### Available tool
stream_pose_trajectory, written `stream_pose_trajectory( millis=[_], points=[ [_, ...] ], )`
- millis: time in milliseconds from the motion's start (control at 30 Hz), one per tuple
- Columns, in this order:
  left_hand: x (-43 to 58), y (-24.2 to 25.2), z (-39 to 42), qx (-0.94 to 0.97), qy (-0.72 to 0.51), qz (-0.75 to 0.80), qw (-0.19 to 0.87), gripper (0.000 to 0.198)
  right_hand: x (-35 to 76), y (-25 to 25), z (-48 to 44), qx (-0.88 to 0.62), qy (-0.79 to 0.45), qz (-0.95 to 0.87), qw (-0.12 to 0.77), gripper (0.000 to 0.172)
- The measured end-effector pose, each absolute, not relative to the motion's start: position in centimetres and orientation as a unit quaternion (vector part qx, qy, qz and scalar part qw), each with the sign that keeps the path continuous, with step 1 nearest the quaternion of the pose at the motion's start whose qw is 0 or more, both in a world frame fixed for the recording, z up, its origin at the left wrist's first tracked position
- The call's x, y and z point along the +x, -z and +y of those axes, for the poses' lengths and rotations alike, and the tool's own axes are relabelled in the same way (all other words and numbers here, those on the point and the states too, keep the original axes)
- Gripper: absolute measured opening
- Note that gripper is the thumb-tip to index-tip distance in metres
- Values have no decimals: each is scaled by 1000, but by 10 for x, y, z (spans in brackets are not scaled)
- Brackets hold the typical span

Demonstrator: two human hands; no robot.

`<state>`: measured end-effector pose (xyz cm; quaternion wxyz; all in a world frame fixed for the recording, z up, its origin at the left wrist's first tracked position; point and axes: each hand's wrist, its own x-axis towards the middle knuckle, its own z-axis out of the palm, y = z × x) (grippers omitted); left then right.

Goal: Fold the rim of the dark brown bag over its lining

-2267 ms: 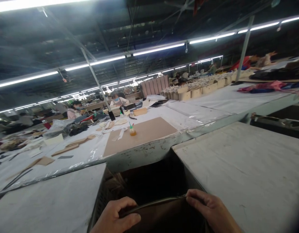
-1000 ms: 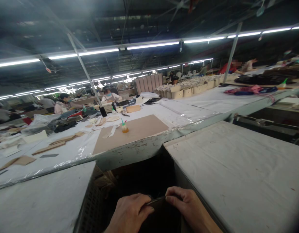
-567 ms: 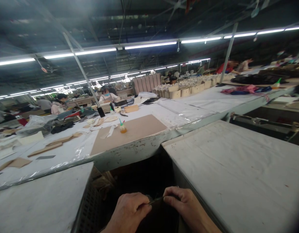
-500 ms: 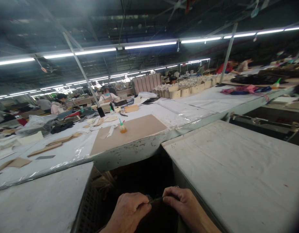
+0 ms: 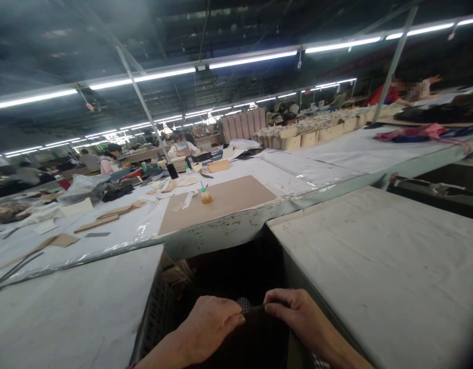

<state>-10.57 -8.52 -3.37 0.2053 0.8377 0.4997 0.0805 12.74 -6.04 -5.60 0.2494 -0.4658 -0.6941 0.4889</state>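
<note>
Low in the gap between two white-covered tables, my left hand (image 5: 211, 325) and my right hand (image 5: 292, 310) pinch the upper edge of a dark flat piece (image 5: 259, 333). Thumbs and forefingers are closed on it, a short stretch of edge showing between them. The piece hangs down toward me; its lower part blends into shadow, and I cannot tell its material. Just beyond the edge a bit of black-and-white checked cloth (image 5: 244, 303) shows.
A brown board (image 5: 236, 202) lies on the long table ahead, bearing a glue bottle (image 5: 206, 196). White side tables (image 5: 374, 256) flank me. A perforated crate (image 5: 157, 312) stands at left. Beige bag-like pieces (image 5: 309, 137) line the back; co-workers (image 5: 182, 146) sit beyond.
The view has turned slightly left, shifting the scene rightward. Both hands keep their pinch on the dark piece, and my left forearm shows more.
</note>
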Motion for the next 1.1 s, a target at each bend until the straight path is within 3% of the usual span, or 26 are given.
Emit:
stream_pose_trajectory(
  millis=[367, 767, 1000, 1100],
  points=[
    [-193, 45, -129, 772, -52, 599, 206, 39, 129, 68, -54, -456, -523, -677, 248, 25],
    [-208, 46, -147, 636, -201, 588, 458, 43, 133, 74, -43, -474, -524, -662, 249, 32],
    [-196, 54, -147, 619, -228, 670, 341, 37, 135, 75, -40, -471, -547, -650, 239, 34],
    [-194, 50, -136, 627, -149, 688, 334, 34, 130, 70, -43, -459, -554, -650, 244, 28]
  ],
)
